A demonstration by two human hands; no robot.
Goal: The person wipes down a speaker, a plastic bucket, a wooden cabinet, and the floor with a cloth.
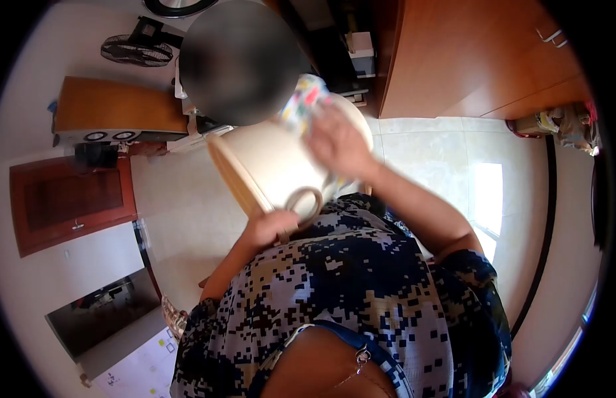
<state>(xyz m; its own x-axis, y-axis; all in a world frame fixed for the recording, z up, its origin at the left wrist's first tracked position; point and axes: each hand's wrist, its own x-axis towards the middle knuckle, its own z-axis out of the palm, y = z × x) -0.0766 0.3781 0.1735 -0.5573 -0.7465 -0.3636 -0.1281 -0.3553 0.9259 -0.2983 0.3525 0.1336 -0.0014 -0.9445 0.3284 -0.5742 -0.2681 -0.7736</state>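
A cream plastic bucket point(281, 159) lies tilted on its side in front of my torso, its wide rim facing left. My left hand point(273, 229) grips the rim at the near side, beside a round ring-shaped part point(304, 205) of the bucket. On the bucket's outer wall, towards its base at the right, my right hand point(341, 142) presses a white cloth with a colourful print point(308, 99). Motion blurs the right hand, and its fingers are partly indistinct. The cloth shows beyond the fingers and also below the palm. The bucket's inside is hidden.
A grey blurred disc covers the area above the bucket. A wooden cabinet point(480, 60) stands at the upper right, a black fan point(137, 52) and a wooden speaker-like box point(122, 106) at the upper left. Light tiles point(427, 159) form the floor. Bags point(566, 126) sit at far right.
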